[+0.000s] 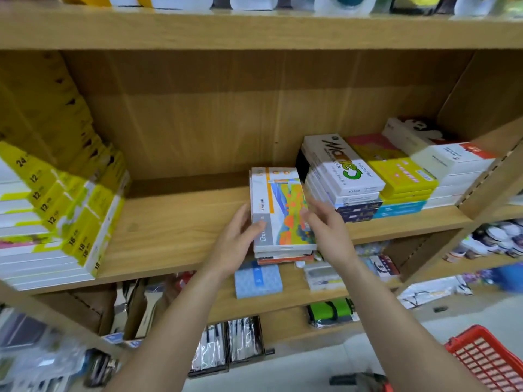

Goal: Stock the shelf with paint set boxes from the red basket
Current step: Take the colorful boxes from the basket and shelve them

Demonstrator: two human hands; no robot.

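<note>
A short stack of paint set boxes [278, 210] lies flat on the wooden shelf [175, 230], its top box showing a colourful landscape picture. My left hand [236, 241] presses against the stack's left side, thumb resting on the top box. My right hand [325, 222] touches the stack's right side with fingers spread. The red basket [486, 360] sits on the floor at the bottom right; its inside is mostly out of frame.
Stacks of white, yellow and blue paint boxes [368, 179] stand right of my hands. Yellow-and-white boxes [65, 213] fill the shelf's left end. Bare shelf board lies between them. Lower shelves hold a blue box [258, 280], brushes and packets.
</note>
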